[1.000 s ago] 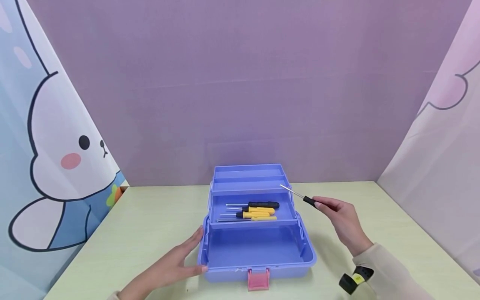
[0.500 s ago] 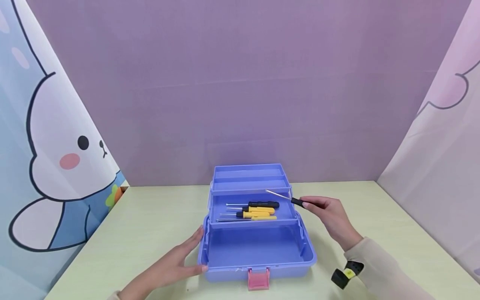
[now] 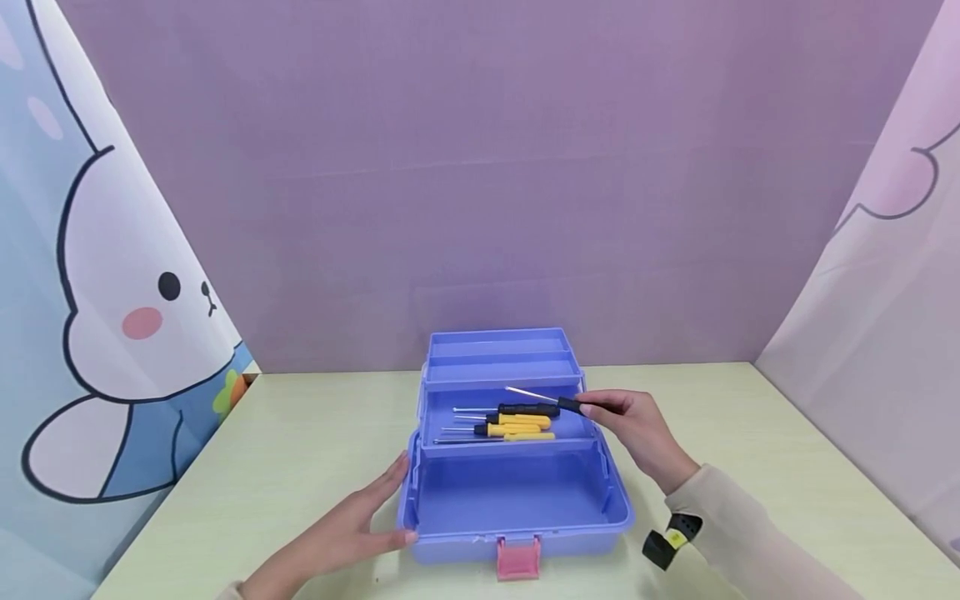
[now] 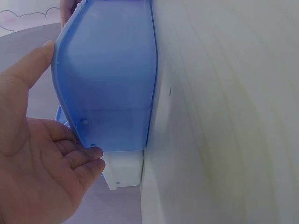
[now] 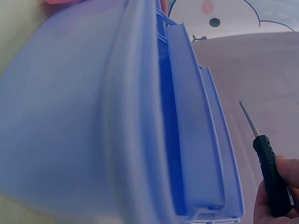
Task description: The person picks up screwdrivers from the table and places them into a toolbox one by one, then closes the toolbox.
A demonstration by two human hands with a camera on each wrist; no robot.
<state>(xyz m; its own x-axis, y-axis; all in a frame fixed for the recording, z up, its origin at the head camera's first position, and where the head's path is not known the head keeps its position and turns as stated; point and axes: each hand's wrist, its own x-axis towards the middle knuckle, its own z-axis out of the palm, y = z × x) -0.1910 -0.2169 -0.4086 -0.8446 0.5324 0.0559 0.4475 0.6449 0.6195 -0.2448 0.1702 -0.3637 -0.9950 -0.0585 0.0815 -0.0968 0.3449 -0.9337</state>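
Observation:
My right hand [image 3: 637,429] pinches a screwdriver [image 3: 568,405] by its black handle. Its thin metal shaft points left over the raised tray of a blue toolbox [image 3: 517,546]. In the right wrist view, the same screwdriver [image 5: 271,172] hangs beside the box's stepped trays, clear of them. A black-handled screwdriver [image 3: 528,409] and several yellow-handled screwdrivers [image 3: 525,422] lie in that tray, shafts to the left. My left hand [image 3: 345,525] rests against the toolbox's left side, thumb at the front corner. Seen from the left wrist, its fingertips [image 4: 96,152] touch the blue wall.
The toolbox stands open on a pale table [image 3: 315,433], with its deep lower compartment [image 3: 510,492] in front and an upper tray [image 3: 498,367] behind. A pink latch [image 3: 517,560] hangs at the front. A purple backdrop [image 3: 480,183] rises behind, with printed curtains [image 3: 142,333] at the sides.
My right hand has moved left and slightly forward, carrying the screwdriver from beside the toolbox to over its middle tray. The left hand stays where it was.

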